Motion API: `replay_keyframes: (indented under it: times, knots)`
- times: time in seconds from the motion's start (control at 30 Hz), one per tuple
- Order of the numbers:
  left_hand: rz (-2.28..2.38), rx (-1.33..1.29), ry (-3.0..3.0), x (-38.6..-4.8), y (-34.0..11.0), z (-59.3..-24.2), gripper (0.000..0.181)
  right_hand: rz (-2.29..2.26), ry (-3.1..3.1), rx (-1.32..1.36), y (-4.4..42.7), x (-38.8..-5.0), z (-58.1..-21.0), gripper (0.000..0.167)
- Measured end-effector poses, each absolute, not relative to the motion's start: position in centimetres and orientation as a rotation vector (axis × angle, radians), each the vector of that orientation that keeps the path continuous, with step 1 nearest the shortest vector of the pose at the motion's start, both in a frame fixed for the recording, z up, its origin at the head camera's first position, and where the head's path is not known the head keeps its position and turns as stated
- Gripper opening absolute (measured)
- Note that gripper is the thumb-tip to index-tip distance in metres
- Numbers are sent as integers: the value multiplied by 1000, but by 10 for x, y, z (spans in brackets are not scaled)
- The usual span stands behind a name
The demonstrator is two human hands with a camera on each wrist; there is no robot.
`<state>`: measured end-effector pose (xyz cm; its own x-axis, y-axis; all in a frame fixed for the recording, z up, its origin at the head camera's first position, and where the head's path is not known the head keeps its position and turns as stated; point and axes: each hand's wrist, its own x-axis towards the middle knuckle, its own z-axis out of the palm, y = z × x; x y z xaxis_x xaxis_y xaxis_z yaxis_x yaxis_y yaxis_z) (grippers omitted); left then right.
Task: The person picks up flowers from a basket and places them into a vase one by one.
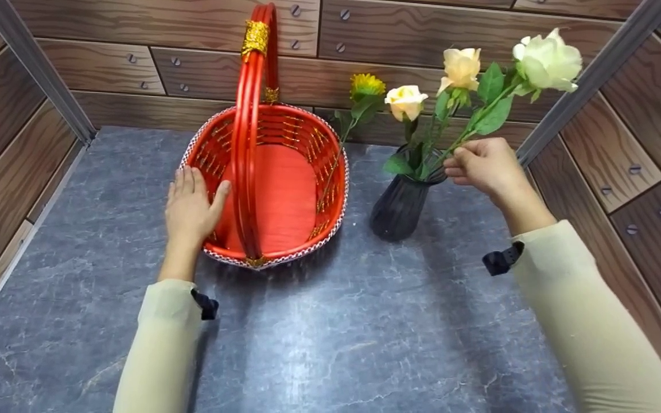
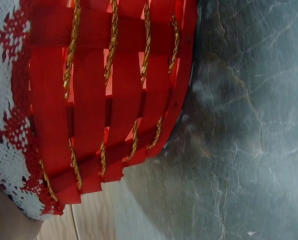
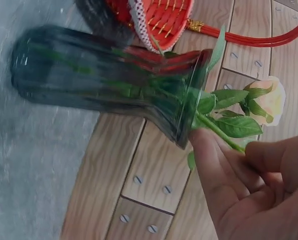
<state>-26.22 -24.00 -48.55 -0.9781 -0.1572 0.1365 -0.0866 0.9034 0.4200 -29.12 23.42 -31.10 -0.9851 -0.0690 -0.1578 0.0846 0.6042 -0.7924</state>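
My right hand (image 1: 488,166) pinches a green stem (image 3: 221,132) between thumb and fingers just above the mouth of a dark glass vase (image 1: 402,206). That stem leads up to a large white rose (image 1: 548,62). Two peach roses also stand in the vase, one at the back (image 1: 460,70) and a smaller one (image 1: 406,103) to the left. My left hand (image 1: 188,207) rests on the left rim of a red woven basket (image 1: 276,252), its fingers straight. A yellow flower (image 1: 366,86) leans against the basket's right rim, its stem reaching inside.
The basket's tall red handle (image 1: 245,149), wrapped with gold near the top, arches over its middle. Wood-patterned walls (image 1: 95,69) with grey corner posts (image 1: 38,69) enclose the grey marbled tabletop (image 1: 330,344) at the back and sides.
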Motion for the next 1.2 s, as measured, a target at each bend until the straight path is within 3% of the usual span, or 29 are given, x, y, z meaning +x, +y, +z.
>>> replay_keyframes:
  times: [0.67,1.2]
  knots:
    - [-626,187,-2889,-262,-239,-486,93,-1641,2353,-104,235,-281,-314,45]
    - [-638,191,-2886,-264,-239,-487,95,-1979,2141,-271,185,-276,-333,39]
